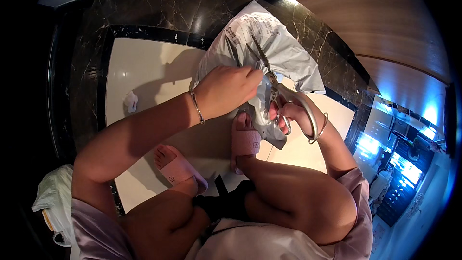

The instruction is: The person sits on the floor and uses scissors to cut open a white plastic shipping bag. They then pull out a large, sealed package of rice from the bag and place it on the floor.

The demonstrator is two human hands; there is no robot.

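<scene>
A grey plastic mailing bag [288, 54] with a printed label stands on the floor before me, in front of my feet. My left hand [231, 88] is closed on a gathered part of the bag near its middle. In my right hand [294, 112] is a pair of metal kitchen shears [276, 83]; my fingers are in and around its handles. The shears' blades point away from me, parted, and lie over the bag just beyond my left hand. A loose flap of the bag hangs down between my hands, close to my foot.
Pink slippers [245, 142] are on my feet on the beige tile floor [144, 61]. A small crumpled white scrap [130, 101] lies at the left. Dark marble edging [151, 4] and a wooden panel [361, 11] stand beyond. A whitish plastic bag [54, 202] is at the lower left.
</scene>
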